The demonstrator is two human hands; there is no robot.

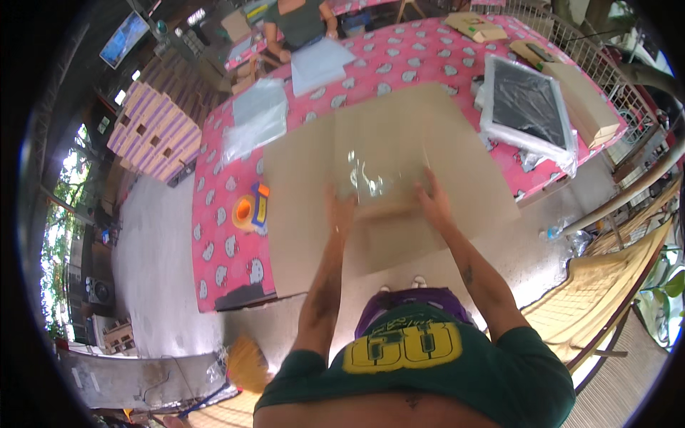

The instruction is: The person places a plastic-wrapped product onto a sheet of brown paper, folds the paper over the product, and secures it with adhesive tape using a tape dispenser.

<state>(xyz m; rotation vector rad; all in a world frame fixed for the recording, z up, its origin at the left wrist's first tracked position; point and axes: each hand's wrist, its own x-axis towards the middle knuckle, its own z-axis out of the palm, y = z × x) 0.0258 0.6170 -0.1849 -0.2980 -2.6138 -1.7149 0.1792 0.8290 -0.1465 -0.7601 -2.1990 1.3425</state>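
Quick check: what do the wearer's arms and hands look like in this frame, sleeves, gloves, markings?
Both hands, left hand and right hand, are bare: no gloves. Short dark green sleeves end near the shoulders, forearms uncovered. Dark tattoo-like marks show on both forearms. No watch or rings are discernible.

Green short-sleeved shirt — yellow print; purple shorts, tattooed forearms.

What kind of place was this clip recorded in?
Probably an open-sided packing workshop. Both hands press on a flat cardboard sheet on a long pink-clothed table, with a plastic-wrapped dark panel, a tape dispenser and stacked cartons nearby.
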